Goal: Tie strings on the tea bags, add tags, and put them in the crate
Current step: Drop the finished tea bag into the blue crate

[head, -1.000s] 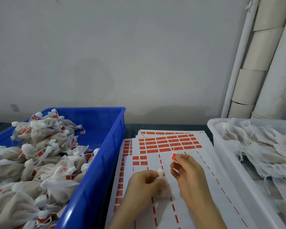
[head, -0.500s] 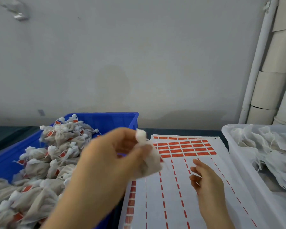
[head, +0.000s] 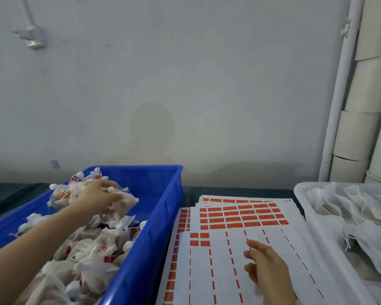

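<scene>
On the dark bench (head: pixel 229 190) I see a big blue crate (head: pixel 156 238) on the left, a white tub (head: pixel 304 208) of loose bags on the right, and tag sheets (head: pixel 227 256) with red tags between them. The crate holds a big pile of tied tea bags (head: pixel 90 249). A moment ago the left hand (head: pixel 97 197) held one finished tea bag (head: pixel 124 201) up over the sheets. Now that hand is down on the pile at the far end of the crate, with the bag under its fingers. It is too blurry for me to tell if it grips the bag or has let go. The right hand (head: pixel 264 263) hangs over the sheets, fingers loose, holding nothing. I think this bag is done and a new one from the tub comes next.
</scene>
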Action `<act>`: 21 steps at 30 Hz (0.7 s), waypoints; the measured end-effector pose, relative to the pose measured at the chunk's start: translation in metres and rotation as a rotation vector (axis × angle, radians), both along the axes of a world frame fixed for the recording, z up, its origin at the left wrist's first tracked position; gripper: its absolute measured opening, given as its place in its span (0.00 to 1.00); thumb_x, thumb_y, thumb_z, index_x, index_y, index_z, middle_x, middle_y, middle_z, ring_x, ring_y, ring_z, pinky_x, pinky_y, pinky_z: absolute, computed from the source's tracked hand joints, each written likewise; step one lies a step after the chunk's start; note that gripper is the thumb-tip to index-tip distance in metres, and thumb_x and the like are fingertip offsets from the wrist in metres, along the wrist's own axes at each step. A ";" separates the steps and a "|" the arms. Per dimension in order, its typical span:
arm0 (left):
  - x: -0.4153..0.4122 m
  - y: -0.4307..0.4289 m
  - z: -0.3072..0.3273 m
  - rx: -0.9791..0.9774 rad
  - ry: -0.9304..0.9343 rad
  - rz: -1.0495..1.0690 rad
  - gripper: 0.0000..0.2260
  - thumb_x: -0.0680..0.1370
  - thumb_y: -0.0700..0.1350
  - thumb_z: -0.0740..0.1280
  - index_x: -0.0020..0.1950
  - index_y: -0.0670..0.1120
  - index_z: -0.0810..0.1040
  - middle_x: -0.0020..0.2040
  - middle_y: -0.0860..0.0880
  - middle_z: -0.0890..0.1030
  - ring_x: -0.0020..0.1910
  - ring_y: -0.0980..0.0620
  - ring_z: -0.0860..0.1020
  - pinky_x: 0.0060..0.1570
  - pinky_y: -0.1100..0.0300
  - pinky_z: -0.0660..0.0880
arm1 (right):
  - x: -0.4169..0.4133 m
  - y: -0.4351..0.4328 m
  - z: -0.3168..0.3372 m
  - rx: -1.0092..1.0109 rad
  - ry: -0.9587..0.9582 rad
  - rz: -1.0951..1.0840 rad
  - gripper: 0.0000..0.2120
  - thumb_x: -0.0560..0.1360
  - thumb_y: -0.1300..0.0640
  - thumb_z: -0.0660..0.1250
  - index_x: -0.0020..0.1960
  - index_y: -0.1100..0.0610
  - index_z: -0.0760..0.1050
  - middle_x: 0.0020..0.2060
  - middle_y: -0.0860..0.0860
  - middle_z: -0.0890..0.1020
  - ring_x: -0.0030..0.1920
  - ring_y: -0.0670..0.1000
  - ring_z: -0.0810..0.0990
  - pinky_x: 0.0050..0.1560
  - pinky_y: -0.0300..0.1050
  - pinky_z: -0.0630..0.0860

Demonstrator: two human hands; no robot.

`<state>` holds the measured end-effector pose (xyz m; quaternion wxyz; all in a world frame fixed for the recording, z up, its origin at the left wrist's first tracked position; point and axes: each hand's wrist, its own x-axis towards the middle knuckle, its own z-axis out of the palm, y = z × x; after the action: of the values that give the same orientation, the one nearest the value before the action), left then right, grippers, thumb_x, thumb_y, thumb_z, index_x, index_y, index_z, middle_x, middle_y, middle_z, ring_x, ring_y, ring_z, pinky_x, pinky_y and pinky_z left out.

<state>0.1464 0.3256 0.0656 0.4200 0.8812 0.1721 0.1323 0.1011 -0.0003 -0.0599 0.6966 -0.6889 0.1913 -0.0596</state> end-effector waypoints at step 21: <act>0.015 -0.146 0.002 0.536 -0.074 -0.317 0.09 0.80 0.43 0.59 0.58 0.46 0.75 0.48 0.49 0.80 0.41 0.52 0.79 0.43 0.54 0.80 | -0.012 0.010 0.012 -0.195 0.022 0.065 0.07 0.79 0.59 0.59 0.49 0.50 0.74 0.43 0.46 0.78 0.39 0.48 0.78 0.42 0.38 0.76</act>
<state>0.1611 0.1798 0.0679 0.1939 0.9710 -0.0237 0.1379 0.0887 0.0098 -0.0483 0.6257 -0.7599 0.1696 -0.0477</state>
